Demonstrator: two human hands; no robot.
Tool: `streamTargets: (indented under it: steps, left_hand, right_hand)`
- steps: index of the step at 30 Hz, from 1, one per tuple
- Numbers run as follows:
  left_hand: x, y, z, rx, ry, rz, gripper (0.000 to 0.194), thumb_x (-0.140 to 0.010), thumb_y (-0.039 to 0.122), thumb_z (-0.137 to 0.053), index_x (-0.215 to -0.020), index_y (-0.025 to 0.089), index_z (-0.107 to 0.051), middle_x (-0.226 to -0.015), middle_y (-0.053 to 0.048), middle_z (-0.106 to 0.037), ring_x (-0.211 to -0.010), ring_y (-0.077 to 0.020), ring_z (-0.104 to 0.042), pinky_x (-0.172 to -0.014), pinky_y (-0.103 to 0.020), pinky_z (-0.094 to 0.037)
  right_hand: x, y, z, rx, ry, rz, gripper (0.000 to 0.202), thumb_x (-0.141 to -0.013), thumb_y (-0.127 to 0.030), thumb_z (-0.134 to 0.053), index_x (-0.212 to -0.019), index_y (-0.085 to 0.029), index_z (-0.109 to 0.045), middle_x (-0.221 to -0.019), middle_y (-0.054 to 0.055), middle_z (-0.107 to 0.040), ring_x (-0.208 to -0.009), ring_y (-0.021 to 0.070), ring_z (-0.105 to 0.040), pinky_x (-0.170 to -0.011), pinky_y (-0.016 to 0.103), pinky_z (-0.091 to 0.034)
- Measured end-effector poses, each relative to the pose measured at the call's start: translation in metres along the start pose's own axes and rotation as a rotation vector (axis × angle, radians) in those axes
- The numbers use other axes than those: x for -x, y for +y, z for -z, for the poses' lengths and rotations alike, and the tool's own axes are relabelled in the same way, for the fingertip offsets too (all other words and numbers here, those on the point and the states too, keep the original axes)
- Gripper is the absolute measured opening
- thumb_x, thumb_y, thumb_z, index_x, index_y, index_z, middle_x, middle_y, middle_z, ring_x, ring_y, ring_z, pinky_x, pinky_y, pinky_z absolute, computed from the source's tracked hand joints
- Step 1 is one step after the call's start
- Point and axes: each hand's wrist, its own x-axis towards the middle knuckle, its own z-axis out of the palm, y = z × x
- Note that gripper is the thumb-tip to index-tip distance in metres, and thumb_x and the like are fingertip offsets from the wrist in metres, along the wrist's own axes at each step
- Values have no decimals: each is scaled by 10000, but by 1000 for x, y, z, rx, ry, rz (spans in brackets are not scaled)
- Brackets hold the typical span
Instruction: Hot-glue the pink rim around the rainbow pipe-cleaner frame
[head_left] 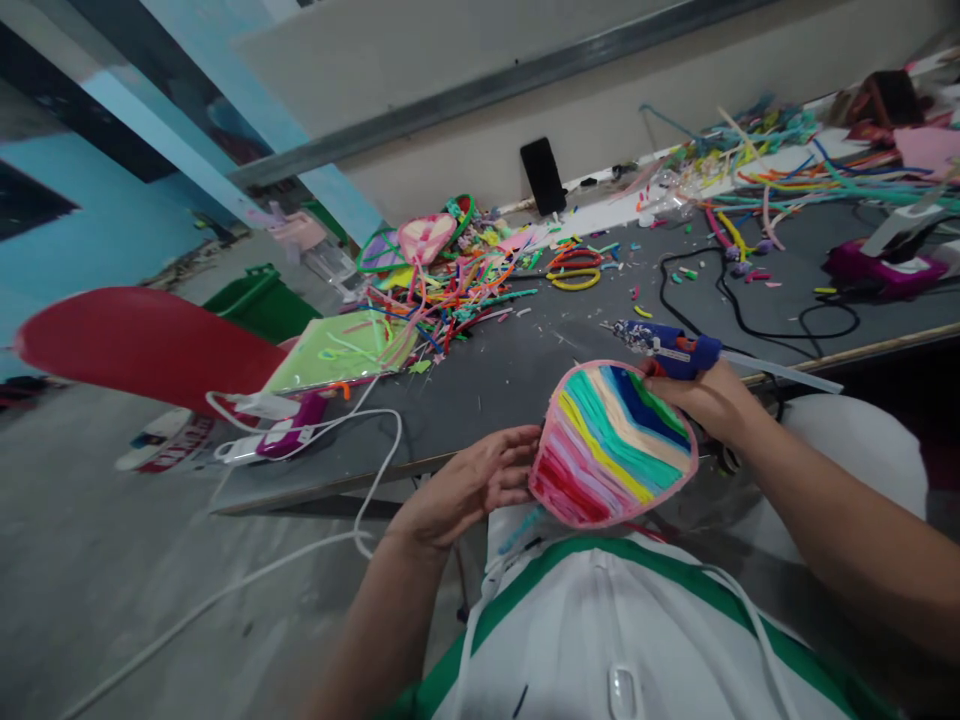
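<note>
A rounded craft panel [600, 450], striped with bands of coloured pipe cleaners and edged in pink, is held tilted above my lap at the table's front edge. My right hand [694, 390] pinches its upper right rim. Directly beyond that hand is a blue hot glue gun [667, 345], its nozzle pointing left and a clear glue stick [787, 372] sticking out behind; whether the hand also touches the gun I cannot tell. At the panel's left rim, my left hand [487, 475] has its fingers stretched and slightly apart, tips against the edge.
Loose pipe cleaners [457, 300] and finished heart shapes [426, 240] pile up at the back left. Yellow-and-red-handled scissors [574, 272] lie mid-table. A phone [543, 176] leans on the wall. Black cable [750, 310] and a purple power strip [885, 270] are at right; white cable [390, 450] hangs off the left.
</note>
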Motion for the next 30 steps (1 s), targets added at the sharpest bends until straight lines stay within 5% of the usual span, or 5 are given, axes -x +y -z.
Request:
streamTargets:
  steps: [4,7,12,19,30]
  left_hand:
    - [7,-2,19,-345,542,-364,336,-812,494,-572,-835,161,-600,-738,-55,-658,-719,-167,-649,-678,-257,-514]
    - [0,-1,25,-582,696,-571,246,-876,428,-482,-834,198,-559,-657,-4,-600,-609,-129,-588,-624,-225,-482]
    - [-19,-10,15,-850,743,-718,86,-828,244,-538,-863,203,-607,-808,-38,-602,-786,-164,-576,-755,-241,-438]
    - [-41,-30,11,-1215,532,-935,416,-732,26,-429,-1085,165,-597,-992,-79,-611,-933,-197,-551,-882,-330,-422]
    - [-50,-32,7,-1427,497,-796,561,-660,44,-465,-1177,205,-611,-1017,-80,-551,-957,-221,-500,-900,-377,-395]
  right_hand:
    - [-7,3,3,-38,-65,-59,104,-657,-277,-585,-735,-258,-651,-732,-8,-685,-738,218,-646,-642,307,-516]
    - [-10,4,3,-2,-45,-59,113,-664,-279,-580,-746,-255,-654,-738,-5,-679,-747,219,-639,-662,315,-509]
    - [-8,1,2,-13,-17,-71,99,-675,-291,-572,-742,-261,-639,-735,-1,-680,-766,231,-635,-657,327,-506]
    - [-12,1,-1,-59,0,-80,71,-634,-291,-589,-687,-253,-616,-711,9,-656,-726,225,-618,-681,335,-486]
    - [-13,10,-2,-51,-14,-69,101,-645,-303,-589,-725,-250,-620,-733,11,-660,-725,224,-618,-670,326,-480]
